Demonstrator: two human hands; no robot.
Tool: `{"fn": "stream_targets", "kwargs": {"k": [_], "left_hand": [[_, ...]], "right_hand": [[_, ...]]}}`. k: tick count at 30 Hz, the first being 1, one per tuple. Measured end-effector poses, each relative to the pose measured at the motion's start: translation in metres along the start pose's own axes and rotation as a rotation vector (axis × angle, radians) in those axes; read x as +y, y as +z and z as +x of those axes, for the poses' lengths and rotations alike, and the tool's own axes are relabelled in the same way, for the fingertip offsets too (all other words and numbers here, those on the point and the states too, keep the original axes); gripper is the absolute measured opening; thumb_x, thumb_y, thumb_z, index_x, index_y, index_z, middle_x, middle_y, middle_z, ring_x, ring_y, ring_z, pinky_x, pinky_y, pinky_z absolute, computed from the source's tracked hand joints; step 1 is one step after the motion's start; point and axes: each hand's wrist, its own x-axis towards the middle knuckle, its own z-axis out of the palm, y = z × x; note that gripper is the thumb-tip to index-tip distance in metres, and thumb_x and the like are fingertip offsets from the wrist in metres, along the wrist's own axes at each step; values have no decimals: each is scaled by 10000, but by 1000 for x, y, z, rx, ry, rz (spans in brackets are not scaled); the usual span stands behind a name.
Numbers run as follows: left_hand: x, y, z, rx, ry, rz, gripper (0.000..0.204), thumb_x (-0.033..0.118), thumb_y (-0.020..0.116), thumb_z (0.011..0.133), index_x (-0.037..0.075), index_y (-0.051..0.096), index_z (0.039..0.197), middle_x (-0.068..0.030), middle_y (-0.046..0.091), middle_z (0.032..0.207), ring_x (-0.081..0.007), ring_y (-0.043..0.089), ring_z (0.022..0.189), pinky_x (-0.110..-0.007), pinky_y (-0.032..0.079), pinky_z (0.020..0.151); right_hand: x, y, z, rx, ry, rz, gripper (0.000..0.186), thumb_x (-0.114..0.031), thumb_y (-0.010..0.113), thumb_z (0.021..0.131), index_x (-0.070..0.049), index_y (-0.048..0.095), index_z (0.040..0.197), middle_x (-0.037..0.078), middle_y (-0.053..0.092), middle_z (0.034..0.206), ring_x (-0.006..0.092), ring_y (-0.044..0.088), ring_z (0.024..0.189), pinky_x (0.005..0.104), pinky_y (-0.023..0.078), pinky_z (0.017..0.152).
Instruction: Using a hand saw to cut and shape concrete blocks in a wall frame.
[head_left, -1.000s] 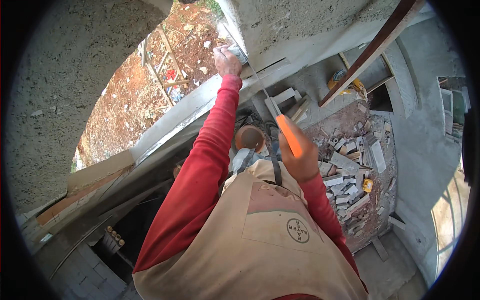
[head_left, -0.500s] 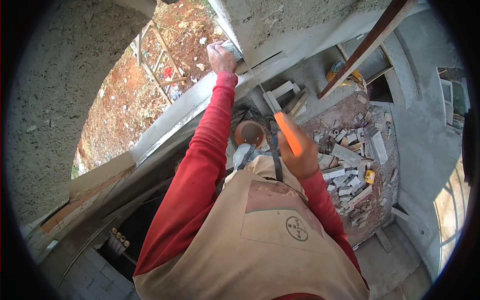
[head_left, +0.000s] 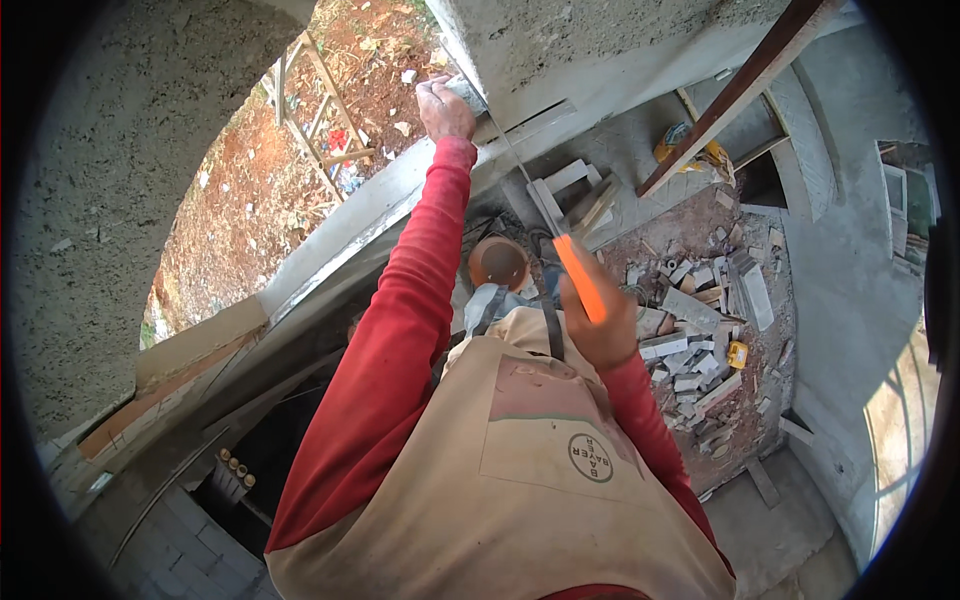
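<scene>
Fingers of the right hand (head_left: 606, 330) wrapped around the orange handle (head_left: 583, 280) of a long-bladed tool (head_left: 547, 210); those of the left hand (head_left: 446, 112), upper centre, curled, grip impossible to tell. Rough grey wall (head_left: 610, 45) at upper centre-right; rubble heap (head_left: 695, 355) right of centre; long-bladed tool near frame centre, long axis steeply diagonal, blade pointing toward the upper left; small grey piece (head_left: 466, 92) between left hand and blade.

Daylight brightens the reddish ground (head_left: 230, 230) left of the fingers of the left hand (head_left: 447, 112), while the recess (head_left: 290, 430) well below them lies in deep shade. Far right of the fingers of the right hand (head_left: 603, 325), which look slightly blurred, a sunlit patch (head_left: 895, 430) carries barred shadows, and fisheye distortion bends outlying edges.
</scene>
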Motion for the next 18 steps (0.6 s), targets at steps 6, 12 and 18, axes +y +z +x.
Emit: {"fn": "stream_targets", "kwargs": {"k": [6, 12, 18], "left_hand": [[15, 7, -3, -15, -45, 25, 268, 207, 392, 969, 42, 601, 1001, -208, 625, 1030, -367, 605, 998, -446, 446, 895], [16, 9, -7, -52, -11, 34, 261, 194, 393, 971, 42, 604, 991, -207, 632, 1014, -370, 607, 988, -444, 451, 888], [4, 13, -1, 11, 57, 45, 282, 204, 379, 985, 42, 607, 1015, -209, 660, 963, -350, 639, 932, -439, 471, 855]], "right_hand": [[11, -4, -4, -3, -30, -10, 416, -99, 633, 897, 10, 584, 1295, 229, 672, 1165, 333, 700, 1015, 358, 576, 808], [30, 57, 89, 86, -2, 21, 376, -113, 633, 892, -2, 610, 1251, 235, 689, 1076, 380, 687, 979, 376, 561, 822], [-10, -38, -48, -85, 111, -65, 394, -85, 603, 912, 28, 586, 1289, 212, 642, 1259, 308, 680, 1090, 363, 551, 894]]}}
